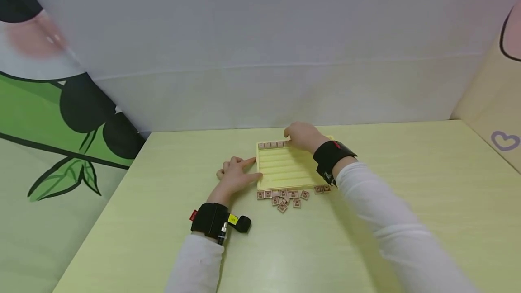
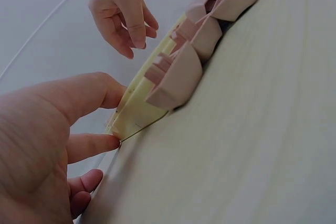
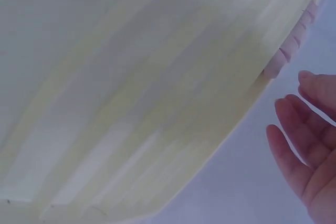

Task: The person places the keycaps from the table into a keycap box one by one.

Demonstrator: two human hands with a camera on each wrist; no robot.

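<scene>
I am filling the top row of the yellow grooved board [image 1: 285, 166] with small wooden tiles. My right hand [image 1: 303, 135] is resting at the far edge of the board, just at the end of the short row of tiles [image 1: 273, 144] that is already standing in the first groove. In the right wrist view its fingers [image 3: 299, 150] are almost straight and relaxed, and I am seeing no tile between them, so I think this hand is holding nothing at this moment.

My left hand [image 1: 236, 176] is lying on the surface [image 1: 163, 220] just beside the near left side of the board. Its fingers [image 2: 92, 145] are touching the corner of the board, not curling around it; I judge that it is steadying the board.

The loose tiles [image 1: 286, 197] are lying in a small heap on the surface, just in front of the board's near edge and between my two wrists.

To my judgement, the next move is asking my right hand to come back to this heap, pinch one tile, and set it upright beside the last tile in the row.
</scene>
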